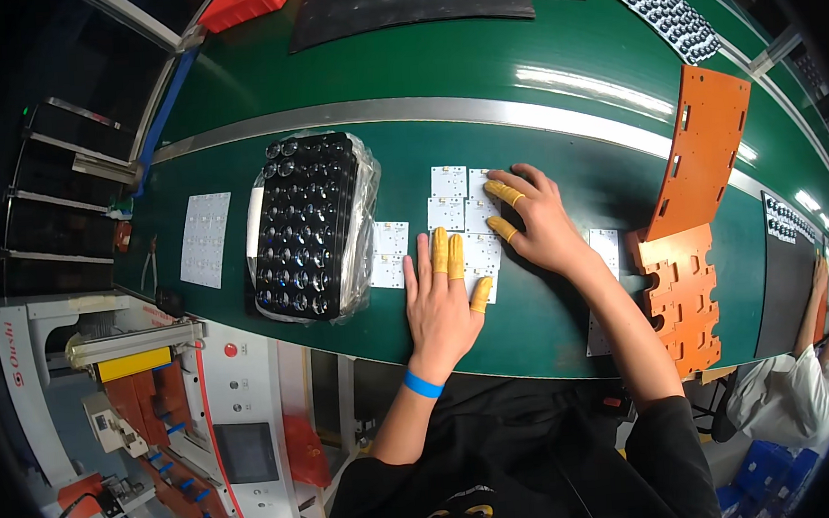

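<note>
Green workbench top (533,342), thin white square circuit boards (449,182) grouped near its middle, edges close or touching. I watch from above, well removed from the bench.

Left hand (443,307): palm down, fingers extended and spread, their tips over the near side of the board group. Thumb, index and middle wear yellow rubbery finger covers (441,250); ring and little finger are bare. A bright blue band (423,384) circles the wrist.

Right hand (543,221): reaches the far right of the group, thumb and index parted, both in yellow covers, tips over boards. (From my seat I cannot tell how hard they press.) Its other fingers are loosely bent.

Left of the boards: a black rectangular tray of round, glossy lenses (304,230), in crinkled clear plastic wrap (368,172). One pair of boards sits between tray and left hand. Farther left, a white sheet with faint round marks (206,241) lies alone.

Right of the right forearm: an orange panel with notched cut-outs (684,290) lies at the bench edge; a second, plainer orange panel (711,141) tilts up behind it. Beyond, another person in a white shirt (782,403).

Lower left: a pale machine with a dark screen (246,452).
</note>
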`<state>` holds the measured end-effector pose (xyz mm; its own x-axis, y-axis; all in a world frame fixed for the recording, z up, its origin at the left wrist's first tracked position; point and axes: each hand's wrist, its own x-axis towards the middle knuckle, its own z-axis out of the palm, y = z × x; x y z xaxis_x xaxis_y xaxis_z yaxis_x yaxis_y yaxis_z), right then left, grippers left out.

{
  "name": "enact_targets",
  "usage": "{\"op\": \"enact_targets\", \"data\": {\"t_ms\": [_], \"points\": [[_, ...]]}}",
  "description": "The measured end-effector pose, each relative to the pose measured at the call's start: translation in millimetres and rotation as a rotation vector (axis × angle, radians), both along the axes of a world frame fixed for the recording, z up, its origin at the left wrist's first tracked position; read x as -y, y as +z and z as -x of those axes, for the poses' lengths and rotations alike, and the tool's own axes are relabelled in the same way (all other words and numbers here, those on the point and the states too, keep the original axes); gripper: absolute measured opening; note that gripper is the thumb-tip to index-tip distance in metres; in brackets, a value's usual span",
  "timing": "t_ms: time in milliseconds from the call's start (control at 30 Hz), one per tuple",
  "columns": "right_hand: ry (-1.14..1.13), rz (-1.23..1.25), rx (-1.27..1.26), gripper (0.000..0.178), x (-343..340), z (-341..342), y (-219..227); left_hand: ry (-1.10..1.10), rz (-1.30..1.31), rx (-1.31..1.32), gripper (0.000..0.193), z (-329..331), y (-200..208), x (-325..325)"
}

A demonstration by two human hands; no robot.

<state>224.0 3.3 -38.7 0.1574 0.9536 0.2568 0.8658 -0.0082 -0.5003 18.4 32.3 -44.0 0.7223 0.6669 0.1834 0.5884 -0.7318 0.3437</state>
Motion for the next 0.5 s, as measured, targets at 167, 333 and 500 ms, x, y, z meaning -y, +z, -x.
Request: {"op": "enact_targets", "data": {"t_ms": [167, 333, 500], "points": [[-0.005, 0.006, -0.029, 0.043, -0.4, 0.7, 1.1, 0.007, 0.007, -0.012, 0.066, 2.1, 15.6, -3.7], [0.001, 0.002, -0.035, 0.042, 2.0, 0.9, -0.3, -0.056, 0.057, -0.029, 0.065, 7.3, 22.0, -3.5], [-0.008, 0.006, -0.040, 0.041, 3.7, 0.0, -0.6, -0.116, 0.160, -0.082, 0.064, 21.2, 54.7, -0.2]]}}
